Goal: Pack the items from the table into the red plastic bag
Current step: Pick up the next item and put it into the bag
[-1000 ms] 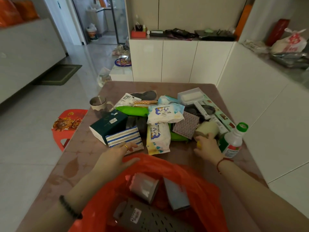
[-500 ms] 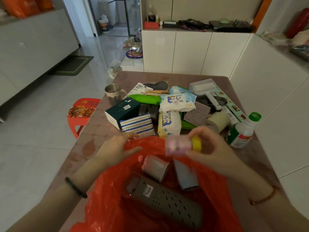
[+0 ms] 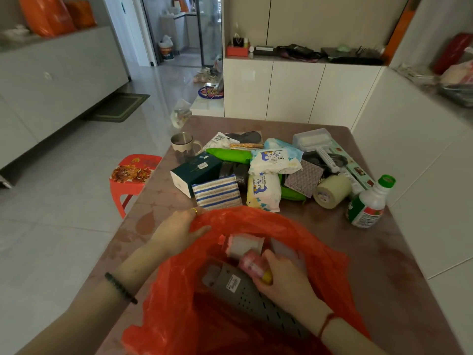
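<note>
The red plastic bag [image 3: 294,226] lies open at the near edge of the brown table [image 3: 399,254]. My left hand [image 3: 176,231] grips the bag's far-left rim and holds it open. My right hand [image 3: 284,280] is inside the bag, gripping a small pink bottle with a yellow cap [image 3: 253,267]. Under it lie a grey perforated case [image 3: 245,290] and a pale roll-shaped item [image 3: 243,245]. Beyond the bag sit a striped cloth [image 3: 217,192], wet-wipe packs [image 3: 263,190], a dark green box [image 3: 197,170], a tape roll [image 3: 330,192] and a green-capped bottle [image 3: 368,203].
A metal mug [image 3: 183,143] stands at the table's far left, a lint roller [image 3: 314,140] and a long carton [image 3: 350,165] at the far right. A red stool [image 3: 133,172] stands left of the table. White cabinets [image 3: 294,90] line the back and right.
My right hand picked the pink bottle up from beside the tape roll, carried it over the bag and lowered it inside. My left hand kept hold of the bag's rim.
</note>
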`<state>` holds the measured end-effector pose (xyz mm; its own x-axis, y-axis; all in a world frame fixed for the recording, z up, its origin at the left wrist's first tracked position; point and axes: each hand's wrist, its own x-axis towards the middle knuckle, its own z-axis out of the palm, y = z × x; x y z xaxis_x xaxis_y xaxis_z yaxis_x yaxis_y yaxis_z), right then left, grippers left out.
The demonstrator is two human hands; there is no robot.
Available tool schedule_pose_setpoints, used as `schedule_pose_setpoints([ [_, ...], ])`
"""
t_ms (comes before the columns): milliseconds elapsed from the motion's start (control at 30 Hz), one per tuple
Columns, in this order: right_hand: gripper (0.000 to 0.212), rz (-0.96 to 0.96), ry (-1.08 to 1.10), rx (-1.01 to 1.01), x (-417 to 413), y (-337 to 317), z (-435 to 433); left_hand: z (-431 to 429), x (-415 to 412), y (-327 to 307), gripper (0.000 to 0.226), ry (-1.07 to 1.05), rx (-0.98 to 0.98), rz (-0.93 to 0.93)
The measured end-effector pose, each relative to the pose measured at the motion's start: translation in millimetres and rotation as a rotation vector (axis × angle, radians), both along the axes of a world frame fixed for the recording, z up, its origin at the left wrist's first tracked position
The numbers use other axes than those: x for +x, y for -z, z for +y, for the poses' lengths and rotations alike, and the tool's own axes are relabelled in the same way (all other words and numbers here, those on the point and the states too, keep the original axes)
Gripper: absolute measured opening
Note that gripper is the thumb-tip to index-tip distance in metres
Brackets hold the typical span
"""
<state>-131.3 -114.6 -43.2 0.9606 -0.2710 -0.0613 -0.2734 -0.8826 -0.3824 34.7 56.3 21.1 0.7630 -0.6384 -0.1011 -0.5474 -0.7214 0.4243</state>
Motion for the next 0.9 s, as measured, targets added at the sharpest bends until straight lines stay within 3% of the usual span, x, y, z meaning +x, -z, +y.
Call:
schedule_pose_setpoints([
  [200, 0.022, -0.023, 0.016, -0.237, 6, 0, -6, -5, 4, 2, 0.022, 0.024, -0.08, 0.008],
  [333, 0.028, 0.247, -0.063, -0.122, 10, -4, -9, -8, 10, 6, 0.007, 0.048, -0.128, 0.041],
  [467, 0.031, -0.008, -0.154, 0.142, 35, -50, -20, -12, 15, 7, 0.035, 0.031, -0.174, 0.066],
  [600, 0.029, -0.35, -0.01, 0.397, 94, -88, -52, -15, 24, 11, 0.036, 0.015, -0.245, 0.131],
  [767, 0.066, -0.045, -0.206, 0.125, 187, -67, -84, -22, 45, 17, 0.011, 0.073, -0.266, 0.241],
  [900, 0.075, 0.115, -0.39, -0.032, 245, -33, -78, -26, 56, 27, 0.01, 0.101, -0.25, 0.238],
])
